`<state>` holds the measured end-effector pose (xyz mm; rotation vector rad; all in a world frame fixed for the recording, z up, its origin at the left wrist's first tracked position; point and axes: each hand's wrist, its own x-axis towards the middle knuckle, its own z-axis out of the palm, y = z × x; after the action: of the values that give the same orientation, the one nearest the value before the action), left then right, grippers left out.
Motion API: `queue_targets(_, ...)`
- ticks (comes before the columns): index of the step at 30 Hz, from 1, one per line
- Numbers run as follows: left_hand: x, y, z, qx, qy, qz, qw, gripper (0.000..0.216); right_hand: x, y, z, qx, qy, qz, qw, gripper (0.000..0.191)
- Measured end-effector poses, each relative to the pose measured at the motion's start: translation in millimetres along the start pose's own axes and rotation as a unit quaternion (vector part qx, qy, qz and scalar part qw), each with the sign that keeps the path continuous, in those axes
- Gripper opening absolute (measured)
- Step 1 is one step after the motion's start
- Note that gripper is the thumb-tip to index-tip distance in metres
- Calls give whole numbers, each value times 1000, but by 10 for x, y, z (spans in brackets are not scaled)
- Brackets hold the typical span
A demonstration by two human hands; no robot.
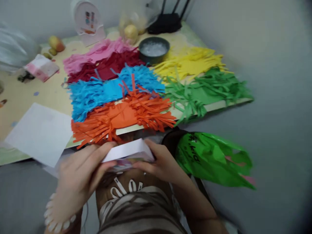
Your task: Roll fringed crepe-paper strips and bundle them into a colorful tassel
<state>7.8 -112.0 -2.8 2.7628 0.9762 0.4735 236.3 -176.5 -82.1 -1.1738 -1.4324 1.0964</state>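
Between my two hands, close to my body, is a small white box (129, 150) with a coloured printed side. My left hand (81, 172) grips its left end, and my right hand (158, 160) grips its right end, thumbs toward me. What is inside the box, if anything, is hidden. Just beyond it, an orange fringed paper strip (123, 114) lies along the table edge. Behind it are blue (113, 89), dark red (109, 69) and pink (97, 55) fringed strips. Yellow (191, 66) and green (206, 92) ones lie to the right.
A grey bowl (154, 59) with whitish contents stands behind the strips. A white paper sheet (41, 131) overhangs the table's front edge at left. A green plastic bag (214, 159) hangs at right. Farther back are a router (165, 23), a white round-topped device (88, 19) and fruit (56, 44).
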Motion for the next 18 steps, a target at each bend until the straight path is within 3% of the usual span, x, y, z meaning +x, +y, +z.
queue_targets(2,86,-22,82,-48,-31,35,998,24,-81,70,-104,-95,-14,-37,995,16)
queue_targets(5,325,47,396,-115,-69,102,986,17,-293,157,-362,-165,-27,-48,985,26)
queue_targets(9,640,358,994,-192,-67,145,968,16,-842,258,-794,-176,41,63,982,22)
queue_targets(11,709,484,1239,-205,-110,156,960,37,-1253,391,-1004,-170,48,175,969,18)
queue_targets(13,699,500,1405,-211,-145,121,959,63,-1735,615,-1191,-169,42,354,919,17)
queue_targets(18,446,92,1625,-213,-200,-14,956,58,-2938,1288,-1389,-211,110,566,790,12)
